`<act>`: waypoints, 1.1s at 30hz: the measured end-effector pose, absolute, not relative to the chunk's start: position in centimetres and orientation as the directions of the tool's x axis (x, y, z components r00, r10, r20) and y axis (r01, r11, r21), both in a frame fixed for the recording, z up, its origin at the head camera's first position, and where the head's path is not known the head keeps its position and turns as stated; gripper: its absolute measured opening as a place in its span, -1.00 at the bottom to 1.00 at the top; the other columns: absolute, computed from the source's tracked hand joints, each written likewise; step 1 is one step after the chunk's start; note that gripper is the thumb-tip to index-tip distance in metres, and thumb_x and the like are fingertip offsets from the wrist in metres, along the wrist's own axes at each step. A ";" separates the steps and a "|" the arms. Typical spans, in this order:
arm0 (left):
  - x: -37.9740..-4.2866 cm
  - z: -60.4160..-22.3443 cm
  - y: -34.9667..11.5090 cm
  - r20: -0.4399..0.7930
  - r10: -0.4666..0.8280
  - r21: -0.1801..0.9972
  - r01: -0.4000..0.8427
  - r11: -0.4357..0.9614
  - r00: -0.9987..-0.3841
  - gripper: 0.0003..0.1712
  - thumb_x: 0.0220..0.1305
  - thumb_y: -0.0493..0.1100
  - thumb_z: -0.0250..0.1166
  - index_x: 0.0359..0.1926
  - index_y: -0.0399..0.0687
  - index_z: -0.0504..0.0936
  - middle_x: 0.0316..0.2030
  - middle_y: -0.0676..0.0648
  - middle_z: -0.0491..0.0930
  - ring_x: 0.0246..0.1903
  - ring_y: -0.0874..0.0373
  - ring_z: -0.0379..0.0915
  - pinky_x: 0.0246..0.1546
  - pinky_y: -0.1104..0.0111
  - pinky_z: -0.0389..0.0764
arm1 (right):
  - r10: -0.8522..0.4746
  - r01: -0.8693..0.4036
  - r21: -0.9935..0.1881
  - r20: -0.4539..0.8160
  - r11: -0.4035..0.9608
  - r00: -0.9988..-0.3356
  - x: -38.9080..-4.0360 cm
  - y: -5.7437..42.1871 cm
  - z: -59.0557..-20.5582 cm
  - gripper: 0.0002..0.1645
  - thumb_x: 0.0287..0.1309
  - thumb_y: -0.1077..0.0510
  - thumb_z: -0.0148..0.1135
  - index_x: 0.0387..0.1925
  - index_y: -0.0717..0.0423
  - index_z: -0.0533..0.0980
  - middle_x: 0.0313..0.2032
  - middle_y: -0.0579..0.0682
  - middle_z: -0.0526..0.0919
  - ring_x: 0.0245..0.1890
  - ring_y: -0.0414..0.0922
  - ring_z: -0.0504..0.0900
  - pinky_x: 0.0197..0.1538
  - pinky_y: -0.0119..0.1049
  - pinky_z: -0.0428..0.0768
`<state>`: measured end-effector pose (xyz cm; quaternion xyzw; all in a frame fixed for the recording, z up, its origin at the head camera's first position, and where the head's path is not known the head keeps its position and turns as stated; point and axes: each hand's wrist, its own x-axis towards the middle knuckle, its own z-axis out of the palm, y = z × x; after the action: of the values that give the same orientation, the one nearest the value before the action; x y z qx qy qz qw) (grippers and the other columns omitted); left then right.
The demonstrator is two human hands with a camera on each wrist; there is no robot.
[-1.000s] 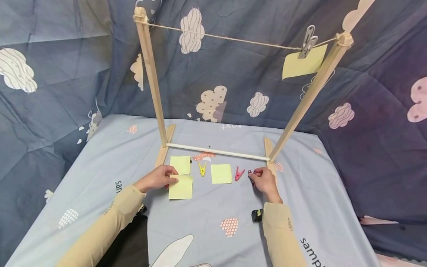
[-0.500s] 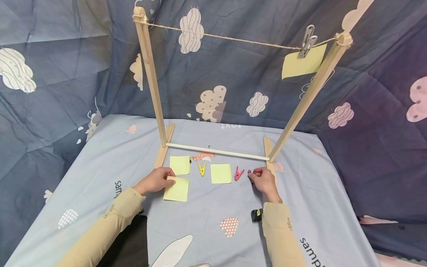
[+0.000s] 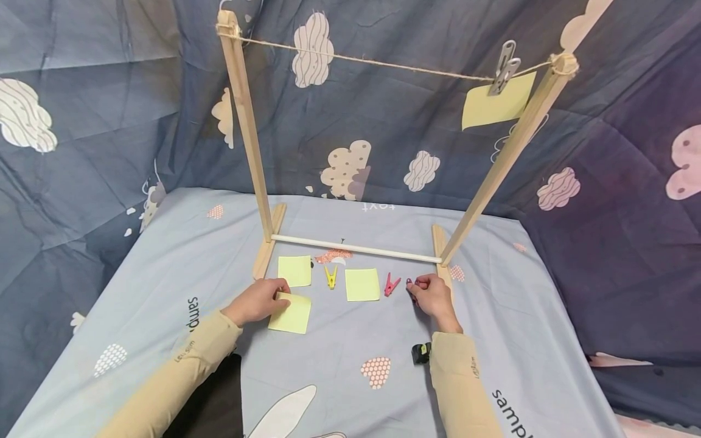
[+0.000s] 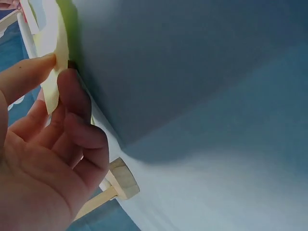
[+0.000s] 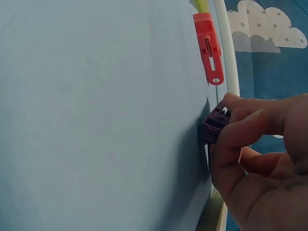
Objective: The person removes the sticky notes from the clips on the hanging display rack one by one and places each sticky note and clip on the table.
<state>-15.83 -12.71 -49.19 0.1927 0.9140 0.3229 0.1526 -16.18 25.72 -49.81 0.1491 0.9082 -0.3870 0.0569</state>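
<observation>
A yellow sticky note [image 3: 290,316] is pinched between the thumb and fingers of my left hand [image 3: 256,300], low over the table. In the left wrist view the paper [image 4: 54,57] bends a little at the thumb. My right hand [image 3: 434,295] pinches a purple clothespin [image 5: 214,121] by one end, close to the cloth; the fingers hide part of it. Left of that hand lies a red-pink clothespin [image 3: 391,285]. Two more sticky notes, a left one [image 3: 294,269] and a middle one [image 3: 362,286], lie flat, with a yellow clothespin [image 3: 331,277] between them.
A wooden frame with a left post [image 3: 247,121] and right post [image 3: 504,158] stands behind the hands. A white rod [image 3: 356,248] joins its feet. Twine [image 3: 361,60] spans the top, where a metal clip [image 3: 502,76] holds a sticky note [image 3: 493,109]. Patterned cloth [image 3: 356,359] covers the table.
My left hand has drawn its sticky note slightly left and toward me, away from the flat note behind it. The right hand has stayed in place with the purple clothespin.
</observation>
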 end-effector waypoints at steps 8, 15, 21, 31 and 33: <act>-15.8 -49.5 -12.5 -0.137 0.451 0.590 0.293 0.752 -0.882 -0.94 0.16 -0.24 0.32 -0.34 -0.13 0.59 -0.47 0.00 0.53 -0.47 0.16 0.31 -0.40 0.33 0.39 | 0.231 0.317 -0.687 -0.219 0.653 -0.948 -16.2 25.7 -49.8 -0.61 0.22 0.14 0.22 -0.05 0.37 0.45 -0.31 0.16 0.58 -0.51 -0.22 0.57 -0.41 -0.38 0.55; -15.6 -49.6 -12.4 -0.117 0.438 0.566 0.303 0.767 -0.891 -0.91 0.14 -0.24 0.35 -0.35 -0.13 0.59 -0.41 -0.03 0.52 -0.40 0.15 0.32 -0.32 0.29 0.42 | 0.232 0.325 -0.689 -0.229 0.648 -0.945 -16.1 25.7 -49.8 -0.62 0.22 0.14 0.23 -0.05 0.35 0.44 -0.31 0.14 0.57 -0.50 -0.21 0.57 -0.41 -0.39 0.56; -15.4 -49.6 -12.3 -0.077 0.410 0.559 0.301 0.773 -0.909 -0.84 0.05 -0.25 0.41 -0.35 -0.12 0.58 -0.40 -0.07 0.45 -0.43 0.16 0.28 -0.36 0.33 0.40 | 0.234 0.337 -0.693 -0.243 0.637 -0.941 -16.0 25.6 -49.9 -0.61 0.24 0.14 0.22 -0.03 0.35 0.44 -0.29 0.14 0.56 -0.48 -0.20 0.57 -0.41 -0.39 0.56; -15.4 -49.7 -12.2 -0.061 0.389 0.549 0.295 0.782 -0.919 -0.79 0.00 -0.22 0.44 -0.33 -0.11 0.58 -0.37 -0.08 0.40 -0.46 0.17 0.23 -0.43 0.39 0.32 | 0.238 0.337 -0.693 -0.240 0.637 -0.941 -16.0 25.6 -49.8 -0.61 0.23 0.14 0.23 -0.04 0.35 0.44 -0.28 0.15 0.56 -0.50 -0.21 0.56 -0.42 -0.39 0.54; -15.4 -49.8 -12.2 -0.065 0.397 0.556 0.297 0.776 -0.915 -0.80 0.01 -0.24 0.43 -0.35 -0.12 0.57 -0.40 -0.08 0.40 -0.46 0.17 0.24 -0.43 0.39 0.32 | 0.236 0.337 -0.695 -0.241 0.635 -0.941 -16.0 25.6 -49.8 -0.61 0.23 0.14 0.23 -0.04 0.35 0.44 -0.28 0.14 0.56 -0.52 -0.23 0.56 -0.42 -0.41 0.53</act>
<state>-15.45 -12.20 -49.76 0.1852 0.9381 0.2785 0.0898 -16.02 25.60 -49.80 0.1589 0.9019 -0.3965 0.0636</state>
